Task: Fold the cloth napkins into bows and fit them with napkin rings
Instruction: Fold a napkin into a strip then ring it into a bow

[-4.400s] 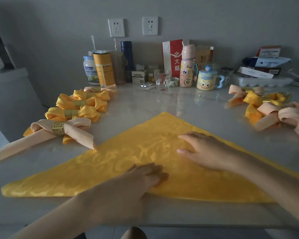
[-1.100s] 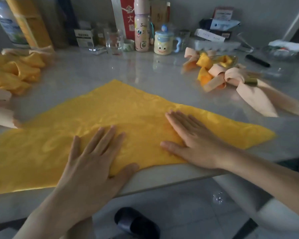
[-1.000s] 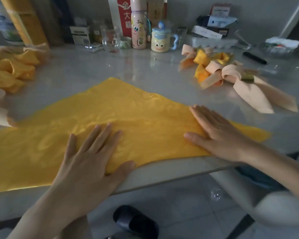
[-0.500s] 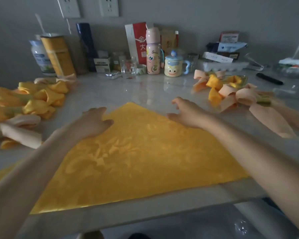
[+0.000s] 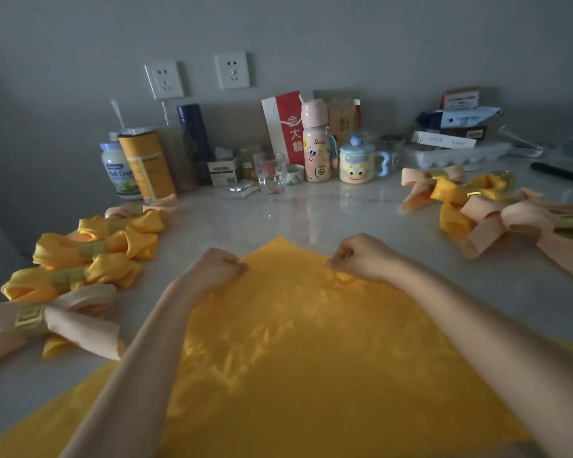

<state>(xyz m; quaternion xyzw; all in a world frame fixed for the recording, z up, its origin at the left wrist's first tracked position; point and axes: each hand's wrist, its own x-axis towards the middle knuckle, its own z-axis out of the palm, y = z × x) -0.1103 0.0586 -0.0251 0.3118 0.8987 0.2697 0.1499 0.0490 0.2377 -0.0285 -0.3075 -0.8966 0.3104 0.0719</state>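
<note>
A yellow patterned napkin (image 5: pixel 298 352) lies as a triangle on the pale table (image 5: pixel 278 213), its tip pointing away from me. My left hand (image 5: pixel 217 267) pinches the left sloping edge close to the tip. My right hand (image 5: pixel 361 257) pinches the right sloping edge at the same height. Both fists are curled round the cloth. Finished yellow and peach bows with gold rings (image 5: pixel 80 259) lie in a row on the left. More bows (image 5: pixel 483 213) are heaped on the right.
Along the back wall stand a yellow canister (image 5: pixel 148 165), a white bottle (image 5: pixel 118 170), a glass (image 5: pixel 272 173), a pink bottle (image 5: pixel 316 143), a cartoon mug (image 5: pixel 358 163), an egg tray (image 5: pixel 457 153) and stacked boxes (image 5: pixel 460 120). A black pen (image 5: pixel 559 173) lies far right.
My hands left the near part of the napkin, where they pressed it flat, reached to the far tip and closed on its two sloping edges.
</note>
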